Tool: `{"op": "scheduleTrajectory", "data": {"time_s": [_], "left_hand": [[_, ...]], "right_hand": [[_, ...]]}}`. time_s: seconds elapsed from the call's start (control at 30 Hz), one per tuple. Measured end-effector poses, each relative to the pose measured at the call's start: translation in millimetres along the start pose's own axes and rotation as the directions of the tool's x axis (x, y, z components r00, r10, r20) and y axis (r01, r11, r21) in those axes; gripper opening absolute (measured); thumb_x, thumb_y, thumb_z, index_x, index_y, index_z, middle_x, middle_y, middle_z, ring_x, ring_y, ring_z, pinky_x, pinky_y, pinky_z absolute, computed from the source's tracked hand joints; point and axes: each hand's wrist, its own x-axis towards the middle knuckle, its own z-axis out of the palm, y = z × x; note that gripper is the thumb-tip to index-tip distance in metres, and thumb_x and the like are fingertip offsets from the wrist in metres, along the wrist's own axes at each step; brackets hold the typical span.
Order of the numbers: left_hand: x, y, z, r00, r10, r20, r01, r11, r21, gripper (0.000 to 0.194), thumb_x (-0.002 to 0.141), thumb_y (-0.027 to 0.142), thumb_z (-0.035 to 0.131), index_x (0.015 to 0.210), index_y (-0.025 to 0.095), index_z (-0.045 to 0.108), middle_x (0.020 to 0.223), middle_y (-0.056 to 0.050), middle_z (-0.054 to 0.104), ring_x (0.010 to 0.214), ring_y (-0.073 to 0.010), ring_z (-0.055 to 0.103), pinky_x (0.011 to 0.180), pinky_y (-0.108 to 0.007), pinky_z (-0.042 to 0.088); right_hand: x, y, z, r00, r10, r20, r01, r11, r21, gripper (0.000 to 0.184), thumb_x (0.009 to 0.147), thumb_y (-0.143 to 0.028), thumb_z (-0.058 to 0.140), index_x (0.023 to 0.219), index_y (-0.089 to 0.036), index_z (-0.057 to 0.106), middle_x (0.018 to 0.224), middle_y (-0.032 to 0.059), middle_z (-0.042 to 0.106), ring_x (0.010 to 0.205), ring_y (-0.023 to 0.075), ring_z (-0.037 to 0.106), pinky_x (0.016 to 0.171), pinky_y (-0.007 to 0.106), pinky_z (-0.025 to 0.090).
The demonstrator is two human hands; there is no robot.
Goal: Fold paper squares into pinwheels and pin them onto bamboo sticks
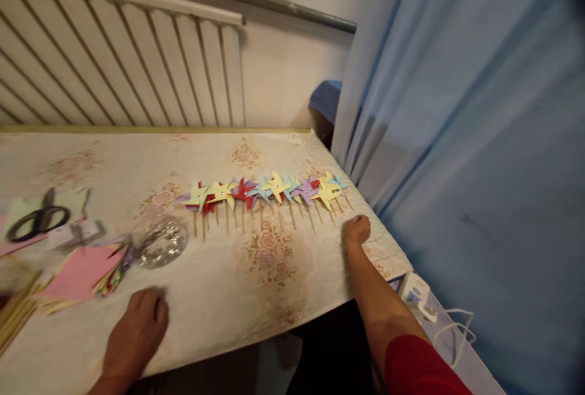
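My left hand [137, 331] rests at the near left of the table, its fingers curled in and nothing visible in them. Just beyond it lies a stack of coloured paper squares [85, 272], pink on top. A round clear dish [162, 242] of small shiny metal pieces stands beside the stack. My right hand [358, 230], also closed with nothing showing in it, lies near the table's right edge. Close to its far side is the end of a row of paper pinwheels [276, 188] on thin wooden sticks, in yellow, red, purple and blue, overlapping one another.
Black-handled scissors [40, 219] lie on paper at the far left, with a bundle of wooden sticks [18, 313] nearer. A radiator [128, 60] lines the wall behind the table. A blue curtain [457, 108] hangs at the right, above a white power strip [415, 291] with cables.
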Motion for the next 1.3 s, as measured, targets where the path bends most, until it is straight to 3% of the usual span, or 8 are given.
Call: {"op": "scheduleTrajectory", "data": {"time_s": [0.1, 0.33, 0.8, 0.97, 1.17, 1.23, 1.3], "left_hand": [[-3, 5, -4.9, 1.000, -0.023, 0.015, 0.021, 0.995, 0.101, 0.021, 0.096, 0.029, 0.035, 0.095, 0.021, 0.053, 0.103, -0.009, 0.059, 0.090, -0.0238, 0.062, 0.080, -0.037, 0.050], [-8, 16, -8.0, 0.988, -0.116, 0.099, 0.099, 0.982, 0.159, 0.019, 0.097, 0.023, 0.036, 0.091, 0.020, 0.054, 0.101, -0.009, 0.057, 0.087, -0.0199, 0.060, 0.079, -0.033, 0.047], [-10, 21, -11.4, 0.974, -0.171, 0.149, 0.161, 0.984, 0.073, 0.018, 0.095, 0.017, 0.040, 0.098, 0.018, 0.057, 0.108, -0.011, 0.056, 0.097, -0.0213, 0.060, 0.084, -0.034, 0.046], [-11, 19, -10.7, 0.978, -0.155, 0.137, 0.153, 0.988, 0.023, 0.018, 0.094, 0.016, 0.040, 0.097, 0.018, 0.057, 0.107, -0.012, 0.057, 0.098, -0.0227, 0.059, 0.083, -0.036, 0.046], [-12, 16, -9.1, 0.983, -0.147, 0.111, 0.152, 0.987, -0.043, 0.021, 0.096, 0.018, 0.038, 0.096, 0.018, 0.058, 0.106, -0.012, 0.056, 0.096, -0.0212, 0.059, 0.083, -0.034, 0.047], [-12, 15, -8.9, 0.987, -0.134, 0.087, 0.142, 0.986, -0.085, 0.022, 0.096, 0.019, 0.037, 0.092, 0.018, 0.058, 0.103, -0.011, 0.057, 0.094, -0.0208, 0.058, 0.083, -0.034, 0.047], [-12, 15, -10.5, 0.989, -0.131, 0.070, 0.139, 0.981, -0.137, 0.021, 0.096, 0.018, 0.037, 0.087, 0.019, 0.057, 0.099, -0.010, 0.058, 0.092, -0.0200, 0.057, 0.084, -0.033, 0.047]], "right_hand": [[-16, 1, -11, 1.000, 0.008, 0.025, -0.008, 1.000, -0.005, 0.032, 0.082, -0.016, 0.045, 0.104, -0.012, 0.068, 0.098, 0.0146, 0.069, 0.093, 0.0249, 0.062, 0.081, 0.031, 0.044], [-56, 0, -37, 0.995, -0.007, 0.097, 0.010, 1.000, -0.030, 0.036, 0.078, -0.015, 0.047, 0.105, -0.012, 0.070, 0.094, 0.0146, 0.069, 0.090, 0.0272, 0.063, 0.078, 0.034, 0.043], [-137, -14, -60, 0.979, -0.079, 0.187, 0.090, 0.995, -0.051, 0.033, 0.079, -0.019, 0.050, 0.103, -0.016, 0.073, 0.093, 0.0136, 0.072, 0.084, 0.0272, 0.064, 0.069, 0.034, 0.041], [-174, -29, -67, 0.956, -0.181, 0.233, 0.189, 0.982, -0.015, 0.031, 0.082, -0.021, 0.047, 0.101, -0.017, 0.072, 0.093, 0.0143, 0.072, 0.082, 0.0270, 0.063, 0.066, 0.034, 0.039], [-238, -59, -69, 0.858, -0.376, 0.349, 0.377, 0.924, 0.069, 0.027, 0.086, -0.021, 0.046, 0.096, -0.017, 0.070, 0.096, 0.0119, 0.070, 0.085, 0.0236, 0.062, 0.070, 0.031, 0.038], [-263, -69, -66, 0.804, -0.461, 0.375, 0.458, 0.883, 0.104, 0.025, 0.089, -0.021, 0.045, 0.095, -0.017, 0.069, 0.094, 0.0103, 0.070, 0.084, 0.0220, 0.061, 0.070, 0.030, 0.038], [-286, -78, -63, 0.708, -0.587, 0.394, 0.577, 0.801, 0.156, 0.024, 0.091, -0.019, 0.044, 0.094, -0.018, 0.068, 0.093, 0.0079, 0.068, 0.084, 0.0198, 0.060, 0.070, 0.029, 0.036]]}}
